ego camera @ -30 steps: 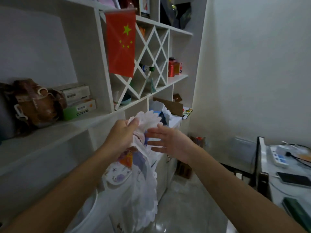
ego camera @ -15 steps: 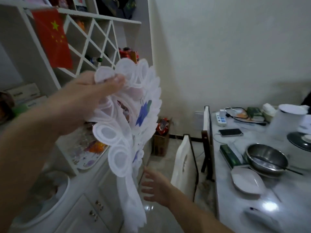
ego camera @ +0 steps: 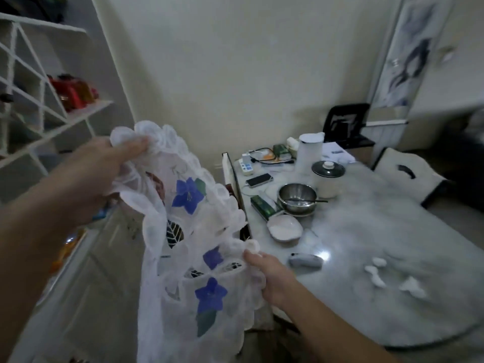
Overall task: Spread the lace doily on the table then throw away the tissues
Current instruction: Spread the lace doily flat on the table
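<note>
Left hand, arm raised, pinches the lace doily top edge; right hand, lower, grips its hanging side edge.

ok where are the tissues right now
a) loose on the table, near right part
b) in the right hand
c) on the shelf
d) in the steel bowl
a: the crumpled white tissues lie loose on the table, apart from the steel bowl; both hands hold only the doily.
</note>
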Motion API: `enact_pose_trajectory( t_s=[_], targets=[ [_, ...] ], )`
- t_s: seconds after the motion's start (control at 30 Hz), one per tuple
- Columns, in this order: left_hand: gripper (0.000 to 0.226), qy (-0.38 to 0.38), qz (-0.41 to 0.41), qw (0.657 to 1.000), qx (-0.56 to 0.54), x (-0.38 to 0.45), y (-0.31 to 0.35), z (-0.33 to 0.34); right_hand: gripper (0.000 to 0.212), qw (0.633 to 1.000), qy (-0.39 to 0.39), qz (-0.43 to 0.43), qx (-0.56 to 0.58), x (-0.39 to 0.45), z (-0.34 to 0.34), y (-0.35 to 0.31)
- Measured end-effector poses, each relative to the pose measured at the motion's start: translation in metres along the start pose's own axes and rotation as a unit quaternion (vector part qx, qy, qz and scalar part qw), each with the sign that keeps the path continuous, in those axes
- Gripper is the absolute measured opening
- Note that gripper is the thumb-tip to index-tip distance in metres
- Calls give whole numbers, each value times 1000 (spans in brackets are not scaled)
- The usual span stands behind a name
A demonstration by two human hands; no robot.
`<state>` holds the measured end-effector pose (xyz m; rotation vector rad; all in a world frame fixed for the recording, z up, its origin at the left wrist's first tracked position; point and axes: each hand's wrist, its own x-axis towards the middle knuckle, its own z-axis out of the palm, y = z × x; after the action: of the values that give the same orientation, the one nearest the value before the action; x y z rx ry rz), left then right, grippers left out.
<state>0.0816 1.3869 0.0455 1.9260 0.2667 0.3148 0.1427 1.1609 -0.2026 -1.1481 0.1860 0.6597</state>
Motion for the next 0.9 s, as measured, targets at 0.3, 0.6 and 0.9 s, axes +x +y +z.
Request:
enact_pose_trajectory(
  t_s=[0.3,0.6,0.9],
  targets=[
    [25,-172,-19,984,-51,-14,2,181,11,976,184,-117,-20,-91,-139,-55],
    [31,-240,-54,969,-29,-68,48,412,22,962,233,-141,28,-156,-336,-128],
    [32,-303,-57,951,10,-147,101,654,17,963,213,-164,32,-224,-499,-187]
  ],
)
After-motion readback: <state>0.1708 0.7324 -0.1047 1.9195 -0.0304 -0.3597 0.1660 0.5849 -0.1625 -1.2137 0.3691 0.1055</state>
